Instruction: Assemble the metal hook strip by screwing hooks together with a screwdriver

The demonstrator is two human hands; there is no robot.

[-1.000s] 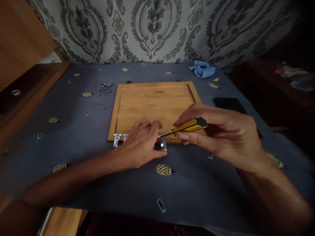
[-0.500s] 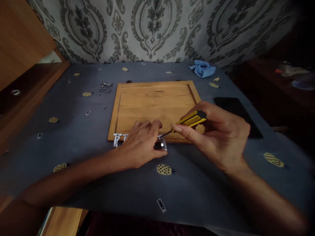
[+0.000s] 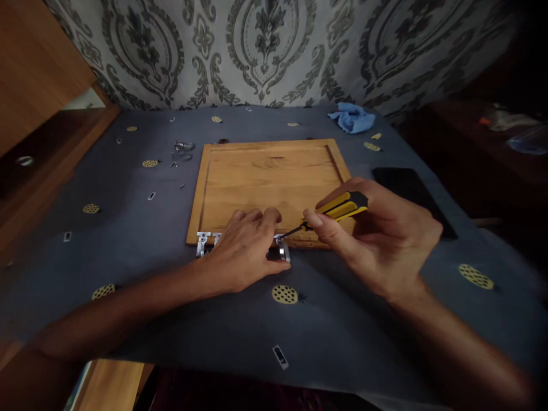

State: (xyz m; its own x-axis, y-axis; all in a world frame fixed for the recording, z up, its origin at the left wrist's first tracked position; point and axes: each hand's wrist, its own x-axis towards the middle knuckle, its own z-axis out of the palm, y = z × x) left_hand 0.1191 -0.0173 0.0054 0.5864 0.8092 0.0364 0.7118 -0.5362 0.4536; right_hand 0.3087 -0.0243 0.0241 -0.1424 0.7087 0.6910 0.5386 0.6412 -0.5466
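Note:
A framed wooden panel (image 3: 274, 177), much like a small cabinet door, lies flat on the table. Metal hinges sit along its near edge: one hinge (image 3: 281, 250) by my left thumb, another hinge (image 3: 202, 244) at the left corner. My left hand (image 3: 246, 245) covers part of that edge, fingers bent over the wood and thumb against the right hinge, gripping it to the panel. Gripped in my right hand (image 3: 385, 240) is a yellow-and-black screwdriver (image 3: 345, 205). Its tip meets the right hinge's plate; the screw there is too small to make out.
Small metal parts (image 3: 183, 149) and a loose screw (image 3: 182, 185) lie left of the panel. A dark phone-like slab (image 3: 413, 197) is at the right, a blue cloth (image 3: 352, 118) behind it. A patterned curtain (image 3: 265, 51) hangs at the back; wooden furniture (image 3: 43, 74) stands left.
My right hand and the screwdriver handle have shifted slightly right, with the tip still at the hinge. My left hand stays in place.

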